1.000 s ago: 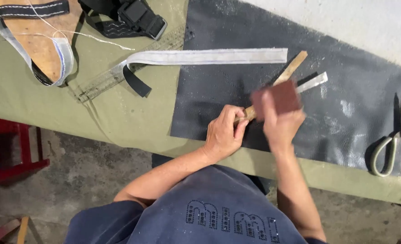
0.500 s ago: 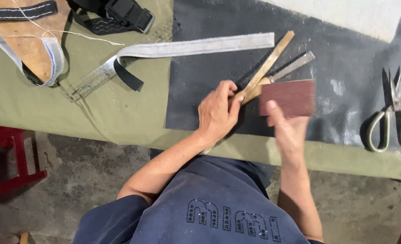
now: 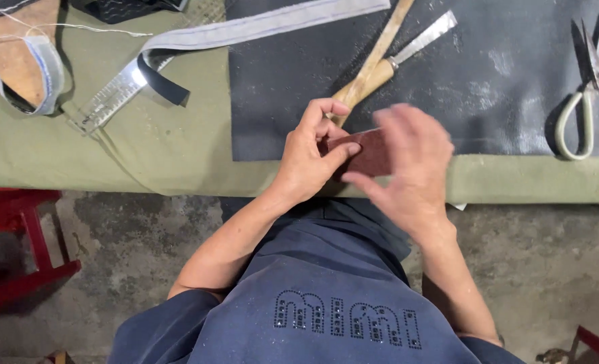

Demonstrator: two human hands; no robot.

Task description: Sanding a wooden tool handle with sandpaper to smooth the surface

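My left hand (image 3: 309, 155) and my right hand (image 3: 407, 168) both grip a small reddish-brown sandpaper piece (image 3: 363, 152) at the near edge of the table. The left thumb and fingers pinch its left end, while the blurred right hand covers its right end. Just beyond the hands, a wooden-handled knife (image 3: 387, 64) with a flat metal blade lies loose on a black leather sheet (image 3: 501, 101), beside a thin wooden stick (image 3: 387, 37).
An olive cloth (image 3: 144, 148) covers the table. A grey strap (image 3: 245, 30), a metal ruler (image 3: 110, 94) and a sandal sole (image 3: 16, 61) lie at left. Scissors (image 3: 586, 101) rest at right. A red stool (image 3: 16, 256) stands on the concrete floor.
My left hand let go of the knife handle and now grips the sandpaper with the right hand. Both hands came back to the table's near edge. The view shifted down.
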